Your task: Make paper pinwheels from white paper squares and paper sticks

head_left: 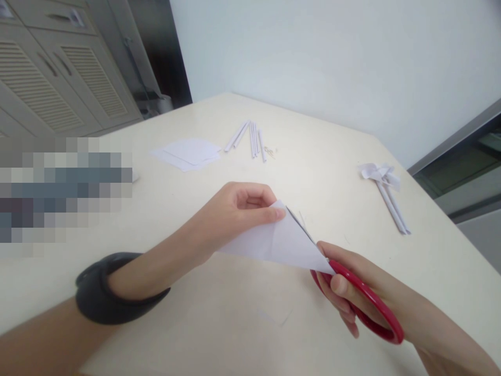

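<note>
My left hand (250,209) pinches a sheet of white paper (270,243) near its upper corner, thumb on the near face. The paper hangs above the table and shows a crease line down its middle. In my right hand (344,292) is a pair of scissors (376,308) with red handles. Their blades lie along the paper's right slanting edge, tips pointing up toward my left thumb. Part of the blades is hidden behind the paper. Thin paper slivers (287,317) lie on the table below.
White table (188,324). Toward its back lie a stack of paper sheets (188,154), several rolled paper sticks (254,140) and small yellowish bits (270,151). Paper pinwheels (385,190) on sticks rest at the right. A wall (313,57) stands behind; a cabinet (58,73) is at far left.
</note>
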`<control>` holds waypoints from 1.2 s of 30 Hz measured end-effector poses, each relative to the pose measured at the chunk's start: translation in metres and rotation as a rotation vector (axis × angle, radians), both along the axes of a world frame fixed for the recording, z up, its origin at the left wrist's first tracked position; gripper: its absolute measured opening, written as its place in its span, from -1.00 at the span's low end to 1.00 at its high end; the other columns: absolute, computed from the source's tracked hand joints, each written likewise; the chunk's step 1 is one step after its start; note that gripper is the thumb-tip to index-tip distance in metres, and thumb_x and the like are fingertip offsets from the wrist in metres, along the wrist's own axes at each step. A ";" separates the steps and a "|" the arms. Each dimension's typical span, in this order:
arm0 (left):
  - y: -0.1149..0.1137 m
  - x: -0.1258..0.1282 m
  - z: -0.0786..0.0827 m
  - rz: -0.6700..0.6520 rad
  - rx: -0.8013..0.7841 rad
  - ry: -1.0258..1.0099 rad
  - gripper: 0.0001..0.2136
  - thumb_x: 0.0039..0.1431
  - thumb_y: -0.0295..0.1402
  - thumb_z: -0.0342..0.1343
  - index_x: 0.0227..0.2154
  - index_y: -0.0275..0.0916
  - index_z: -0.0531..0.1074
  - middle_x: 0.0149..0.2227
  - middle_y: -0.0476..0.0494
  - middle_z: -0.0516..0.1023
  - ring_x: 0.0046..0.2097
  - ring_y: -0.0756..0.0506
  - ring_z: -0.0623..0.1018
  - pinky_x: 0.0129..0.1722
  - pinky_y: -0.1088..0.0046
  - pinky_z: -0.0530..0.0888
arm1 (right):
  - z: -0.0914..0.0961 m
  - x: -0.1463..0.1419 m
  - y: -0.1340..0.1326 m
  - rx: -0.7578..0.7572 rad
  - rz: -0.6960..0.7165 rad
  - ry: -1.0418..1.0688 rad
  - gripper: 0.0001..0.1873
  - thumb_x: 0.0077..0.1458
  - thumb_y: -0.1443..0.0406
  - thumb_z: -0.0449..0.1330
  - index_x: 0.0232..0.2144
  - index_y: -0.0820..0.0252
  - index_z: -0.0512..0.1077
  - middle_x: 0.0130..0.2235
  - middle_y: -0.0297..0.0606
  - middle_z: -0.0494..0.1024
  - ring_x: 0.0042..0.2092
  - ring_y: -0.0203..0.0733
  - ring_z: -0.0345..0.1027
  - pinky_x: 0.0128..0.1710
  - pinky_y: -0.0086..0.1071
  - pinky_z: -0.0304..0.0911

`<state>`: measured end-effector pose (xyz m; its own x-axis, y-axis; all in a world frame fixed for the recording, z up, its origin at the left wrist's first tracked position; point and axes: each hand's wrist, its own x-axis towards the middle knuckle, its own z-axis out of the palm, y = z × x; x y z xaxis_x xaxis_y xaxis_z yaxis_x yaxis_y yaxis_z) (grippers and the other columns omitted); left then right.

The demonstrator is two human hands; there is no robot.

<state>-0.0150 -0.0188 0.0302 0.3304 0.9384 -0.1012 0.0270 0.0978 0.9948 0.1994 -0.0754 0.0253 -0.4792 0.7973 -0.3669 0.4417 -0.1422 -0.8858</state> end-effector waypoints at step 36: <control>0.001 -0.004 -0.002 -0.097 0.038 0.031 -0.89 -0.03 -0.33 0.23 -0.58 -0.20 0.46 -0.56 0.10 0.48 -0.50 0.10 0.44 -0.55 0.74 0.31 | 0.009 0.023 -0.002 0.065 0.178 -0.150 -0.73 0.23 0.07 -0.13 -0.19 0.10 0.16 -0.33 -0.29 0.25 -0.36 -0.29 0.10 -0.39 -0.42 0.15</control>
